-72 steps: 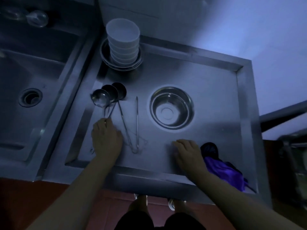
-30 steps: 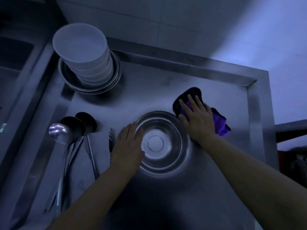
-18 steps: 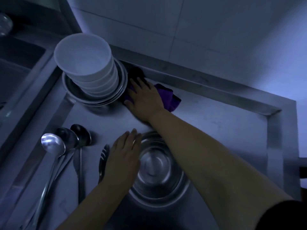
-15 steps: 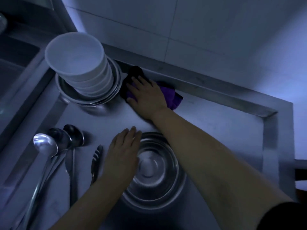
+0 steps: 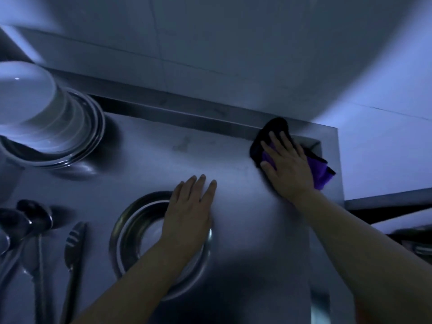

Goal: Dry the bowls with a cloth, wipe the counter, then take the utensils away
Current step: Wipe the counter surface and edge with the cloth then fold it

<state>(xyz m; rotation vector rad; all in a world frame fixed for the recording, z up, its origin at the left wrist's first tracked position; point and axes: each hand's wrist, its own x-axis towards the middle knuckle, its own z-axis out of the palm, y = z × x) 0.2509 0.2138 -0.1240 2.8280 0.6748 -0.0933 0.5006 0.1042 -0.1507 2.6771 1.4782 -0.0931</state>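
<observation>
The right hand (image 5: 288, 166) lies flat, fingers straight, pressing the purple cloth (image 5: 320, 170) onto the counter (image 5: 233, 155) at its far right corner, against the raised back rim, likely to wipe into the edge. The left hand (image 5: 189, 215) rests open, palm down, on the steel bowl (image 5: 133, 232), probably steadying it. The stacked white bowls (image 5: 30, 106) stand far left; the ladles (image 5: 35, 216) and tongs (image 5: 73, 246) lie near left, not yet taken away

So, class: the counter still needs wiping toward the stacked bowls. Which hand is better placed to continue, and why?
The right hand: it lies flat on the purple cloth at the counter's back right corner. The left hand rests open over the steel bowl and holds no cloth.
</observation>
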